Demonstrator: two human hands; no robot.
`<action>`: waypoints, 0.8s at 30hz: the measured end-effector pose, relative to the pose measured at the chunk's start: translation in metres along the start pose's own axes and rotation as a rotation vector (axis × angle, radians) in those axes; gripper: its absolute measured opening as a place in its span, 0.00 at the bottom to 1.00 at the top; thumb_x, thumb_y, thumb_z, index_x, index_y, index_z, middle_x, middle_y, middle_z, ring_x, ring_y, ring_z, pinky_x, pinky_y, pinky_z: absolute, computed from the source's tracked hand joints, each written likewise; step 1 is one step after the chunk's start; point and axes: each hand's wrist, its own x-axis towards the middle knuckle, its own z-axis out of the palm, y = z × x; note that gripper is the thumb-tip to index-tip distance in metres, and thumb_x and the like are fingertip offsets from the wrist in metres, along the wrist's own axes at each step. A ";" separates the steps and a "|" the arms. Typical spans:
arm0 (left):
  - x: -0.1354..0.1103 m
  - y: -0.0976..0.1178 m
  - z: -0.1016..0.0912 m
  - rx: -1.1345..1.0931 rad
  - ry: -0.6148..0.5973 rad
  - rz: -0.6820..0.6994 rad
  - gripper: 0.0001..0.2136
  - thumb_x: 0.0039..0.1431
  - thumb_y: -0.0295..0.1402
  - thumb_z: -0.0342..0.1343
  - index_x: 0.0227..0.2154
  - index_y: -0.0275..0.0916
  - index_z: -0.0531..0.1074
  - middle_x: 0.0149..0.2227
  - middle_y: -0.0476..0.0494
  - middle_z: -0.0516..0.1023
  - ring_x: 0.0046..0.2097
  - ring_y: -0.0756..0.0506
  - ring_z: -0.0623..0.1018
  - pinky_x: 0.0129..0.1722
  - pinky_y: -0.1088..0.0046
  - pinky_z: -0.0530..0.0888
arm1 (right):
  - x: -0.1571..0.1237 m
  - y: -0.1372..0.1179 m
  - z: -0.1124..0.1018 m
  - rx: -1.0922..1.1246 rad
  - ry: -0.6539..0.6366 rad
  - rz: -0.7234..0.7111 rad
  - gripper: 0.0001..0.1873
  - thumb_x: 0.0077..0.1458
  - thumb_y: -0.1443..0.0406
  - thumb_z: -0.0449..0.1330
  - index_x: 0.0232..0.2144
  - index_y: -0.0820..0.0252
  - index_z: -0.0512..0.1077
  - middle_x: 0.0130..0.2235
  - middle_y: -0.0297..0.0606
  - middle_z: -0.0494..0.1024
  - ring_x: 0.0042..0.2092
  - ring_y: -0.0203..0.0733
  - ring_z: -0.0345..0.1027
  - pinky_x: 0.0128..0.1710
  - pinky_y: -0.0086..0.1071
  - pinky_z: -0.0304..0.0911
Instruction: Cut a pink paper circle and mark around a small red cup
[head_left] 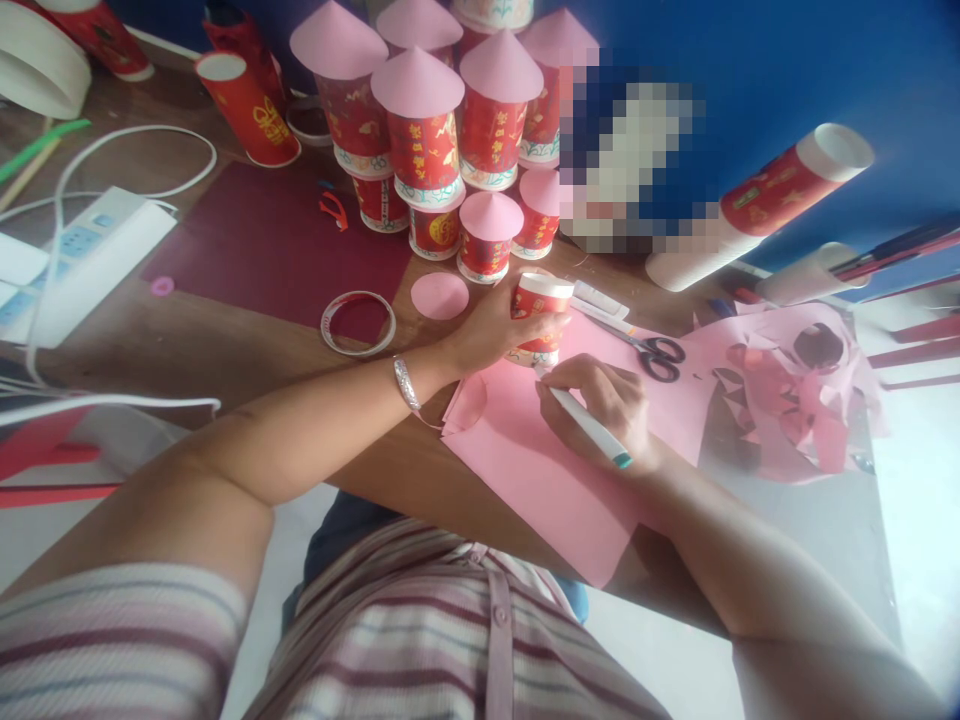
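Observation:
My left hand (491,325) is wrapped round a small red paper cup (543,297) with gold marks, holding it upright over the pink paper. In my right hand (611,400) is a white marker (589,425) with a green end, its tip close to the cup's pale lower band. Whether the tip touches the cup I cannot tell. Under both hands lies a large sheet of pink paper (517,450). Scissors (656,355) with dark handles rest on the sheet to the right. A pink paper disc (440,297) lies just beyond my left hand.
Stacked red cups with pink cone tops (418,85) stand at the back. Pink paper scraps (810,400) are heaped at right. A tape roll (358,323), a maroon sheet (277,250) and a white power strip (90,265) with cables occupy the left. A blue wall rises behind.

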 end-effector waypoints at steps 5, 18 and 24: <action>0.001 -0.003 0.000 0.007 0.020 0.008 0.25 0.55 0.45 0.74 0.49 0.44 0.70 0.46 0.44 0.79 0.47 0.42 0.80 0.47 0.61 0.80 | 0.001 0.000 -0.002 0.011 -0.020 0.020 0.11 0.63 0.75 0.64 0.41 0.53 0.72 0.32 0.30 0.81 0.28 0.37 0.76 0.27 0.30 0.69; 0.002 -0.006 -0.001 -0.002 0.008 0.018 0.25 0.55 0.44 0.74 0.50 0.44 0.70 0.47 0.44 0.78 0.50 0.40 0.81 0.48 0.60 0.81 | 0.001 -0.001 -0.002 0.038 -0.034 0.037 0.11 0.62 0.75 0.63 0.40 0.53 0.72 0.32 0.30 0.81 0.28 0.36 0.75 0.27 0.30 0.68; 0.001 -0.004 -0.001 0.027 0.021 0.017 0.25 0.55 0.44 0.73 0.50 0.44 0.71 0.48 0.43 0.78 0.49 0.41 0.80 0.50 0.59 0.80 | 0.002 -0.002 -0.001 0.009 -0.016 0.026 0.10 0.65 0.74 0.63 0.40 0.53 0.70 0.32 0.30 0.81 0.27 0.36 0.75 0.27 0.29 0.68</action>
